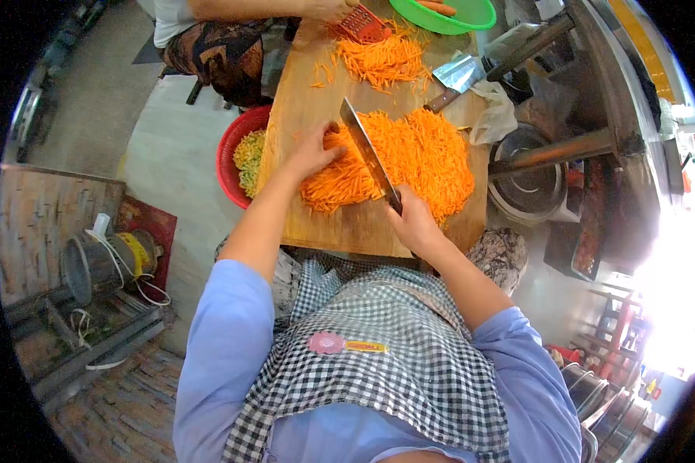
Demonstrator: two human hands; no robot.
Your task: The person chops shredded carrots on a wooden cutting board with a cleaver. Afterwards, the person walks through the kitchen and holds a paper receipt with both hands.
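A wide heap of shredded carrot (432, 158) lies on the wooden board (309, 92). My right hand (415, 224) is closed round the handle of a cleaver (369, 150), whose blade points up and to the left across the heap. At the heap's left edge is my left hand (316, 150), with its fingers apart and curved, the fingertips touching the shreds. Whether any shreds are between those fingers is hard to make out; it appears to hold nothing.
Across the board a co-worker's hand (328, 9) holds a red grater (363, 25) over a smaller carrot pile (382, 62). A green basin (448, 19) stands beyond. Another cleaver (457, 75) lies at the right edge, near a plastic bag (494, 112). A red basket (228, 158) is at the left.
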